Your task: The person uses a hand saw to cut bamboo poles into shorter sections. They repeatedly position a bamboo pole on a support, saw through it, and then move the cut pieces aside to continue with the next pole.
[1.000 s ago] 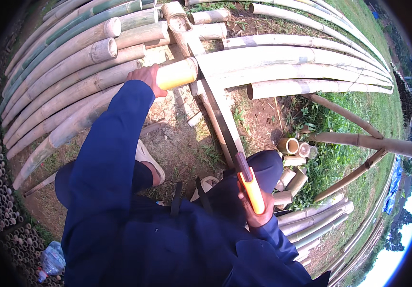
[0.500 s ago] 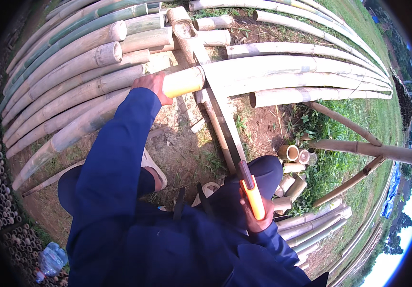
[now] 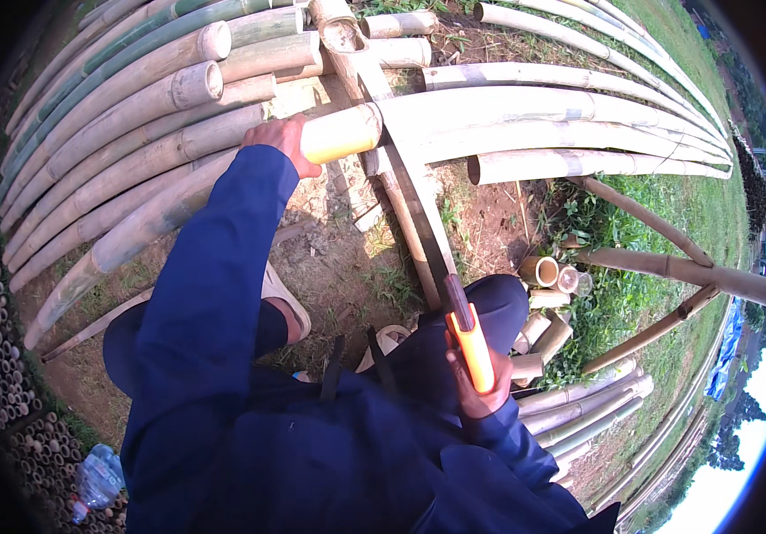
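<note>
My left hand (image 3: 281,145) is closed over the near-left end of a thick pale bamboo pole (image 3: 498,105), beside a sunlit yellowish stretch. My right hand (image 3: 487,399) wraps the orange handle of a hand saw (image 3: 472,351), low by my right knee. From there the long blade runs up and away to the left. It crosses the pole a short way right of my left hand, where the bamboo meets the metal; how deep the blade sits cannot be made out. Beneath the pole, a bamboo support (image 3: 408,233) slants along the ground.
Several bamboo poles (image 3: 147,147) lie stacked at the left, and more (image 3: 570,165) stretch to the right. Short cut bamboo pieces (image 3: 550,338) and a bamboo cup (image 3: 539,270) sit right of my knee. A propped bamboo frame (image 3: 668,267) stands farther right. A plastic bottle (image 3: 98,478) lies lower left.
The whole scene has shifted slightly upward in the view. Both hands keep their holds, and the saw still crosses the pole at about the same place.
</note>
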Demonstrator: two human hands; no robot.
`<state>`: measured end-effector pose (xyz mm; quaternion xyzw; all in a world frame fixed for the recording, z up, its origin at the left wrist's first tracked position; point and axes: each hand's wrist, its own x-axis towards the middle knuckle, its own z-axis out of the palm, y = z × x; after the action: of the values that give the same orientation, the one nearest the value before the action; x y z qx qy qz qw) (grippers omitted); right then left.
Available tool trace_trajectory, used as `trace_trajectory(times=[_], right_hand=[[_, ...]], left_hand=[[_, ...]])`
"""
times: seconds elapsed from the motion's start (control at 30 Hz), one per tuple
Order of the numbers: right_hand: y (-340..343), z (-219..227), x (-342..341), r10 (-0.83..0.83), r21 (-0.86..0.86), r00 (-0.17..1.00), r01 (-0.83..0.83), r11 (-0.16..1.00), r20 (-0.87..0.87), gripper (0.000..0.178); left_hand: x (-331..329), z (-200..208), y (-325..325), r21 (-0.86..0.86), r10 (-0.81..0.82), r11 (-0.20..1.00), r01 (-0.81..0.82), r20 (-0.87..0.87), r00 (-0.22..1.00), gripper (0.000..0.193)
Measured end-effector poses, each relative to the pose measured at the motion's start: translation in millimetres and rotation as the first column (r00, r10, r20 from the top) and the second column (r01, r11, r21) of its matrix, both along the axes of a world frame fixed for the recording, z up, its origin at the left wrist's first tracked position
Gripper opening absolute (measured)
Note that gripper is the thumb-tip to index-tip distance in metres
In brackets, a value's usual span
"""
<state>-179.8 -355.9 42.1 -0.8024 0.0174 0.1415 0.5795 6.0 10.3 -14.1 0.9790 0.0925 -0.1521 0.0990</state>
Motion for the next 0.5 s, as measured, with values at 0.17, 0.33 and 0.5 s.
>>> trace_trajectory(times=[0.17, 0.33, 0.5], right_hand=[[68, -22, 102, 0.138, -0.016, 0.956, -0.139, 0.99, 0.26, 0.019], [13, -18, 20, 0.038, -0.027, 0.998, -0.037, 0.999, 0.047, 0.022], [9, -12, 16, 0.005, -0.029, 0.998, -0.003, 1.0, 0.057, 0.021]], left_hand=[[-3, 11, -4, -0.002, 0.008, 1.0, -0.008, -0.024, 1.0, 0.073], [0, 11, -4, 0.008, 0.007, 1.0, -0.007, -0.04, 0.999, 0.075], [0, 3, -3, 0.002, 0.029, 1.0, -0.029, -0.013, 0.999, 0.077]])
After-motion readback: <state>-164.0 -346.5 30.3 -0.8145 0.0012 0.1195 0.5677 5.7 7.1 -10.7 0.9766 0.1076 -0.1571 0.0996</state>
